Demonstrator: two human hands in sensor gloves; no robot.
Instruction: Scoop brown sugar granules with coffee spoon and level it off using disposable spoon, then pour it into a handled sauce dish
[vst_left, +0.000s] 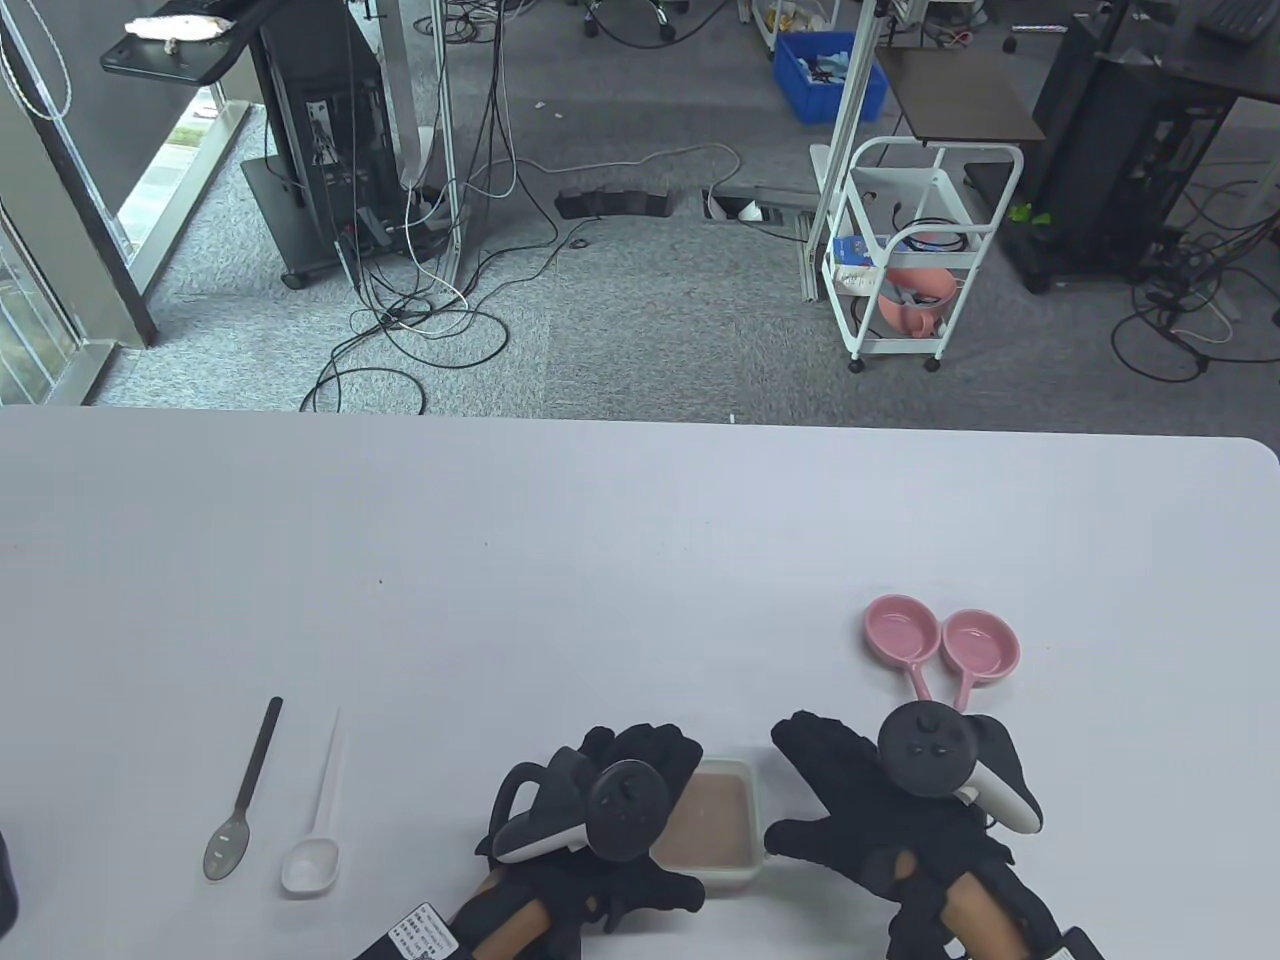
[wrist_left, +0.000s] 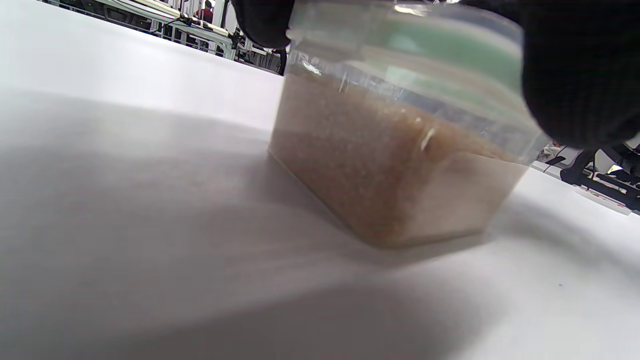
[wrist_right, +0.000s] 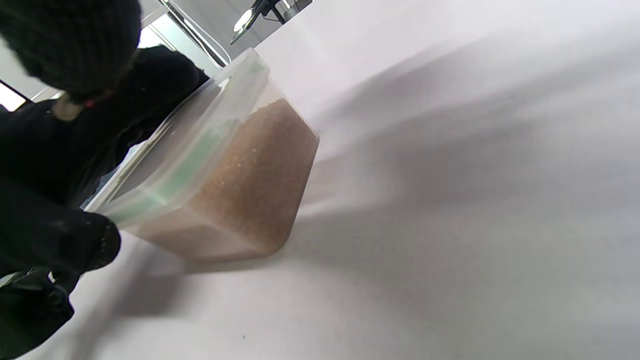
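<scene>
A clear lidded box of brown sugar (vst_left: 715, 822) stands near the table's front edge. My left hand (vst_left: 640, 785) grips its left side; in the left wrist view its fingers (wrist_left: 580, 65) curl over the green-sealed lid rim of the box (wrist_left: 395, 165). To the right of the box my right hand (vst_left: 825, 790) lies spread, and its thumb (wrist_right: 65, 240) touches a corner of the lid (wrist_right: 185, 150). A dark coffee spoon (vst_left: 248, 795) and a white disposable spoon (vst_left: 318, 830) lie side by side at the left. Two pink handled sauce dishes (vst_left: 940, 645) sit beyond the right hand.
The white table (vst_left: 600, 560) ends at a far edge with a rounded right corner. Beyond it is carpet with cables, a white trolley (vst_left: 915, 260) and dark equipment racks.
</scene>
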